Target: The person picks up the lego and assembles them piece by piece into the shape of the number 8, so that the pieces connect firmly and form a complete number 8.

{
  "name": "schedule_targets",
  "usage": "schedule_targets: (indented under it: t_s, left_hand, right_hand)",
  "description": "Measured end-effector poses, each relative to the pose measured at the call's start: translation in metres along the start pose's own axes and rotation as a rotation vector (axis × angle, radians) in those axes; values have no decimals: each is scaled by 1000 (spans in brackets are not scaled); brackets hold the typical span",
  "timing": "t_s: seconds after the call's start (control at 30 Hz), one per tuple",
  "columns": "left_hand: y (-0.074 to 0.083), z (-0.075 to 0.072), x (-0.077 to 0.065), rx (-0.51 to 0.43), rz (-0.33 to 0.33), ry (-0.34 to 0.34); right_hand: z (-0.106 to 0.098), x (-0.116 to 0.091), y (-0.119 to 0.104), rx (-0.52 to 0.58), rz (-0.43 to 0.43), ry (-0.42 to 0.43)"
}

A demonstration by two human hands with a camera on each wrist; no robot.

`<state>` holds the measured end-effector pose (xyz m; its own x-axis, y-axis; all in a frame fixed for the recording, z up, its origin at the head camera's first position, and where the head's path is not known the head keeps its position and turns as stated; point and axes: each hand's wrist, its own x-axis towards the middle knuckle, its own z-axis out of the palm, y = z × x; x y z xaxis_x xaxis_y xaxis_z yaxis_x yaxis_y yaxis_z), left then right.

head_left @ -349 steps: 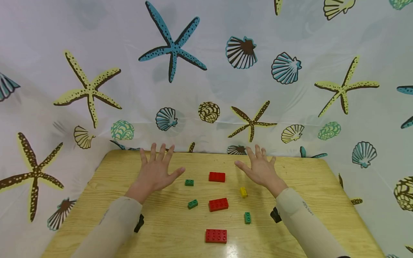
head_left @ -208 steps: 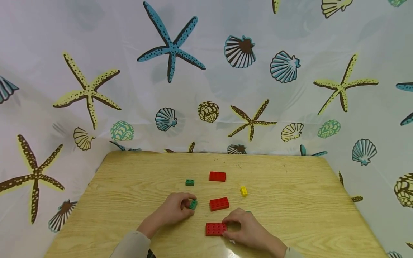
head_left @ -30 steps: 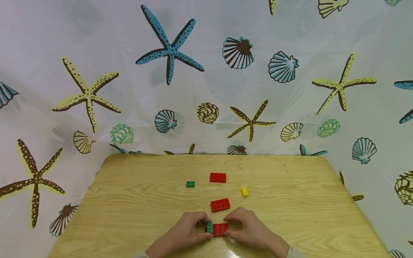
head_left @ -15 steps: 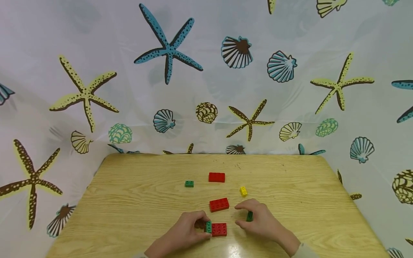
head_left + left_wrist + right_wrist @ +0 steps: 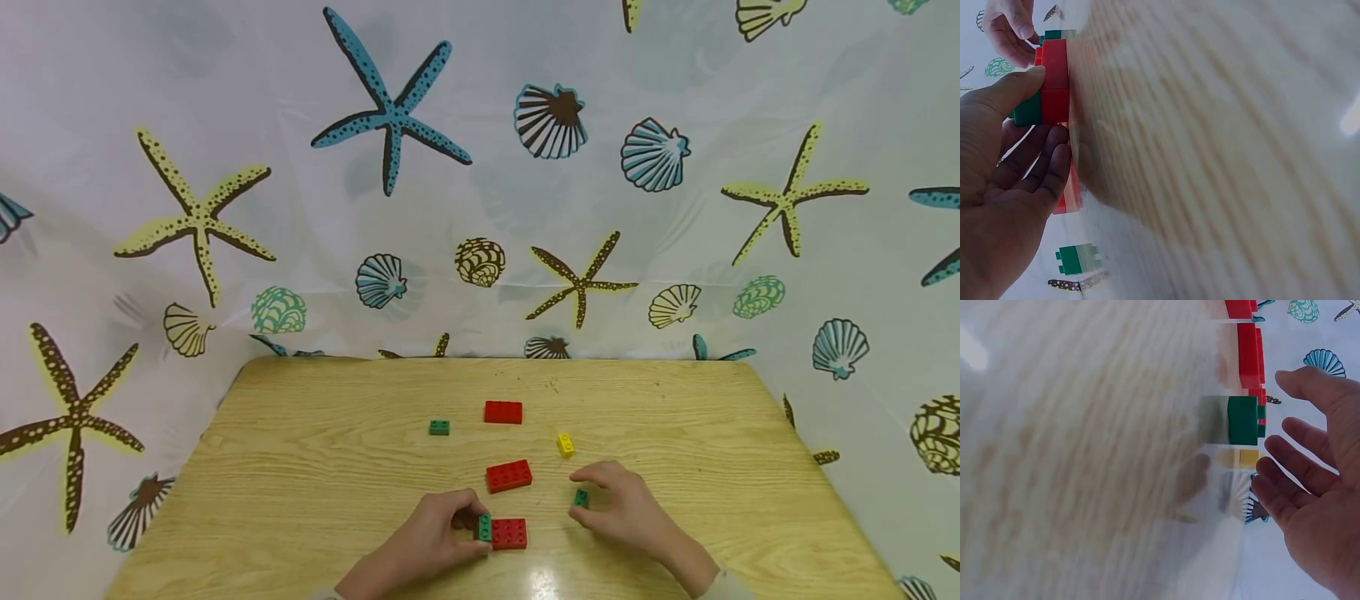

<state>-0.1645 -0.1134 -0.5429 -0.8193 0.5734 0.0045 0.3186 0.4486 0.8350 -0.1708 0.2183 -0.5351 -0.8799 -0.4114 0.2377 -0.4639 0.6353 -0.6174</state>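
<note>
My left hand [image 5: 423, 537] pinches a small green toy brick [image 5: 484, 528] between thumb and fingers. That brick sits on the left end of a red studded brick [image 5: 510, 534] lying on the table. Seen from the left wrist, the green brick [image 5: 1027, 111] rests against the studded side of the red brick [image 5: 1055, 81], the thumb pressing near their meeting edge. My right hand [image 5: 626, 510] is spread loosely around a second small green brick [image 5: 581, 498]. In the right wrist view this green brick [image 5: 1242, 420] stands on the table, apart from the fingertips.
Beyond the hands lie a red brick [image 5: 508, 476], another red brick [image 5: 503, 412], a small yellow brick [image 5: 566, 446] and a third green brick [image 5: 439, 427]. A sea-patterned cloth [image 5: 480, 200] hangs behind the wooden table [image 5: 315, 433].
Earlier, the left hand took the green brick and brought it onto the red one. Within the last second, the right hand let go of the red brick and moved right, around another green brick.
</note>
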Motion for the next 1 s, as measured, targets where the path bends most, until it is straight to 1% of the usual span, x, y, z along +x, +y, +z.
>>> schedule_targets:
  t_s: [0.27,0.37,0.57,1.0]
  left_hand:
    - [-2,1,0,12,1,4]
    - [-3,1,0,12,1,4]
    - [-3,1,-1,5,-1,4]
    - [-3,2,0,-14,-3,10]
  right_hand:
    - [-3,-6,7,-9,100,-22]
    - [-3,-7,10,-8,124,-31]
    - [-3,-9,14,-21,126,-44]
    - [-2,-11,17,-22,144,-47]
